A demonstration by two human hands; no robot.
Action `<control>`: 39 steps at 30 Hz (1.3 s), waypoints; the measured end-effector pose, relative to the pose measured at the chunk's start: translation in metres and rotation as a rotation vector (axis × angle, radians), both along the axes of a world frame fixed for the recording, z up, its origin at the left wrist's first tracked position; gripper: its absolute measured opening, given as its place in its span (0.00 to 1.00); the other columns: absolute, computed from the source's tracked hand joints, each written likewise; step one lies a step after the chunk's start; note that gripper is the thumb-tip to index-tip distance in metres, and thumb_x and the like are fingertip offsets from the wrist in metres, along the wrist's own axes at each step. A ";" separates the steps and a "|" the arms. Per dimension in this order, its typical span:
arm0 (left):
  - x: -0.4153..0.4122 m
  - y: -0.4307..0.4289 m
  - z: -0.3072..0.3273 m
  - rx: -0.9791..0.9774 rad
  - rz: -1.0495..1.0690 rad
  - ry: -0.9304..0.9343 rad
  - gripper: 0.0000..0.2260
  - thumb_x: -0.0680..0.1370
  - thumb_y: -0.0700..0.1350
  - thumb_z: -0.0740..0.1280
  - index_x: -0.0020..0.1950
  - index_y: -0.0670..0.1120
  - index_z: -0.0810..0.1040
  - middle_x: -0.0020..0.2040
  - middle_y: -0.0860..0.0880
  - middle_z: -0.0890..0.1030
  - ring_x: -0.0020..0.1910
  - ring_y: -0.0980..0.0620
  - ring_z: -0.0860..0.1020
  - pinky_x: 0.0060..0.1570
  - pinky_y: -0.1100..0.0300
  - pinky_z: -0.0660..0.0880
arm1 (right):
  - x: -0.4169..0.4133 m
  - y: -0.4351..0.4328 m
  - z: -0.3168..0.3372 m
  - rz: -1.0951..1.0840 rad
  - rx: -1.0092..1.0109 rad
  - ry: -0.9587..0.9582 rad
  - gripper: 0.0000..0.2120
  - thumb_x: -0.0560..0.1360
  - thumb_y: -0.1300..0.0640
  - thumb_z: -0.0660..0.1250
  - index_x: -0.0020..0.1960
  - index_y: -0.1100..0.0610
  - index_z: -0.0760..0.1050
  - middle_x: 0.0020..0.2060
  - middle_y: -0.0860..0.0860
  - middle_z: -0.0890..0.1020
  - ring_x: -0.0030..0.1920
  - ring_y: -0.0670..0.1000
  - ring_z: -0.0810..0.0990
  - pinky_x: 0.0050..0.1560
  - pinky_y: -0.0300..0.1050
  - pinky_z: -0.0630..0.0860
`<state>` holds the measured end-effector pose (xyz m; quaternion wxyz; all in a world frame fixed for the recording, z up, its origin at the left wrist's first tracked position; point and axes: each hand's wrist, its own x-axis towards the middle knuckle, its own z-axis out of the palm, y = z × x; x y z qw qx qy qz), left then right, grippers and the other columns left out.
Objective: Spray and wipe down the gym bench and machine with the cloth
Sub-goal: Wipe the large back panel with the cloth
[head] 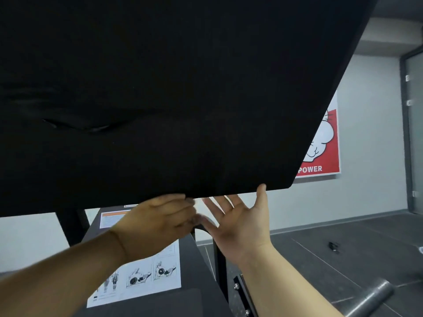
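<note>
Pad (160,88), black and tilted, fills the upper frame; left hand (158,225) curls on its lower edge, seemingly gripping to steady it, while right hand (240,227) spreads open just below, thumb touching.

A red POWER poster (329,156) hangs on the grey wall (370,145); a grey cylinder (370,298) lies on the dark floor (309,255).

The bare left forearm (68,271) rises from the lower left and the bare right forearm (286,282) from the lower right. The left hand (158,223) shows its back, fingers (180,209) bent inward (whether they pinch anything cannot be told). Just beside it, the right hand (240,225) turns its palm to the camera, fingers spread, thumb upright.
</note>
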<state>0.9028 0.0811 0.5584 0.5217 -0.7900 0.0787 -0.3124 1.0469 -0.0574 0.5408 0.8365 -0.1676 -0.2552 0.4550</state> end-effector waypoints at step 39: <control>-0.063 -0.073 0.009 -1.118 -0.172 -0.471 0.25 0.78 0.62 0.44 0.63 0.56 0.75 0.59 0.66 0.70 0.65 0.59 0.68 0.68 0.58 0.64 | -0.103 -0.027 0.010 0.307 -0.054 -0.246 0.12 0.69 0.55 0.73 0.50 0.58 0.81 0.40 0.52 0.80 0.38 0.47 0.76 0.40 0.38 0.75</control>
